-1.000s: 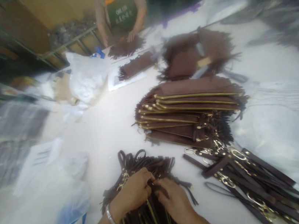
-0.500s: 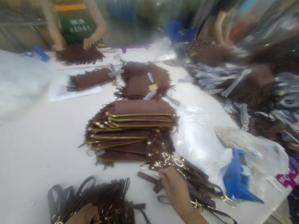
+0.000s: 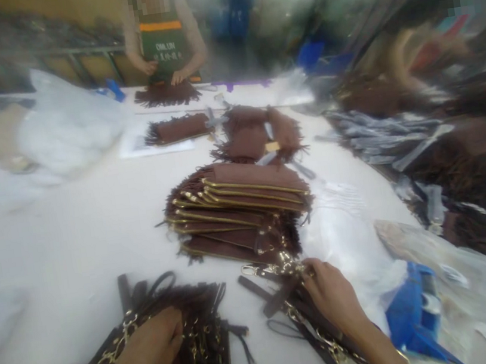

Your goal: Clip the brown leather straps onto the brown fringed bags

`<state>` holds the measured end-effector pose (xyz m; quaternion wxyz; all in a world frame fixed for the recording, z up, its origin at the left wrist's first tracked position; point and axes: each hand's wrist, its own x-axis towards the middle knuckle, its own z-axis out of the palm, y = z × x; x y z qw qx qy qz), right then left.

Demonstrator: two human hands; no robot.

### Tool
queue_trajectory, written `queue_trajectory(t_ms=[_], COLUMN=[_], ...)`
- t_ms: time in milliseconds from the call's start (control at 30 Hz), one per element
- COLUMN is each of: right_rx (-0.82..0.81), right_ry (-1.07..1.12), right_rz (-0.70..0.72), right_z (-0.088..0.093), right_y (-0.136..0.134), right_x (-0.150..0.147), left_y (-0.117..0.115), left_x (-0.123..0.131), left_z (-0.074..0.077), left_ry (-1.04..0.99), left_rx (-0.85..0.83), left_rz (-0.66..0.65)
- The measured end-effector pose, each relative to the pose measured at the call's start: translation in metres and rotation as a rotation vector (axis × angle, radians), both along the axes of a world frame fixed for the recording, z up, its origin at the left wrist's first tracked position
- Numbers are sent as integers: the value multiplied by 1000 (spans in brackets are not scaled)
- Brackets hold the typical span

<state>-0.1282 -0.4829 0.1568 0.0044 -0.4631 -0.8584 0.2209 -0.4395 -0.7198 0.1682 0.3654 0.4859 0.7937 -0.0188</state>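
My left hand (image 3: 147, 352) lies flat on a pile of dark brown fringed pouches with straps (image 3: 188, 340) at the near edge of the white table (image 3: 75, 242). My right hand (image 3: 333, 293) rests on a bundle of dark brown straps with gold clasps (image 3: 286, 296), its fingers curled over the clasp ends. Just beyond the straps sits a stack of brown zip pouches with gold zippers (image 3: 237, 207).
More brown fringed pieces (image 3: 258, 134) lie farther back. A person in a green apron (image 3: 164, 42) stands at the far side with hands on a fringed piece (image 3: 167, 93). Clear plastic bags (image 3: 68, 128) sit left; a blue item (image 3: 412, 312) and wrapped goods crowd the right.
My right hand left the near pile and moved right to the strap bundle. My left hand stayed on the fringed pile. The view swung to the right.
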Motion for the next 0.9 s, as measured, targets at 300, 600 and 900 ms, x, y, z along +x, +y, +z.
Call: queue_trajectory(t_ms=[300, 600, 900], right_rx=[-854, -996, -832], right_ry=[519, 595, 433], right_rz=[-210, -167, 157], right_z=[-21, -34, -16], right_y=[-50, -88, -122], right_x=[-81, -113, -144], left_y=[3, 4, 1], left_x=[3, 1, -8], left_z=[14, 14, 16], left_ry=[34, 32, -92], left_rx=[72, 94, 121], left_rz=[-14, -40, -59])
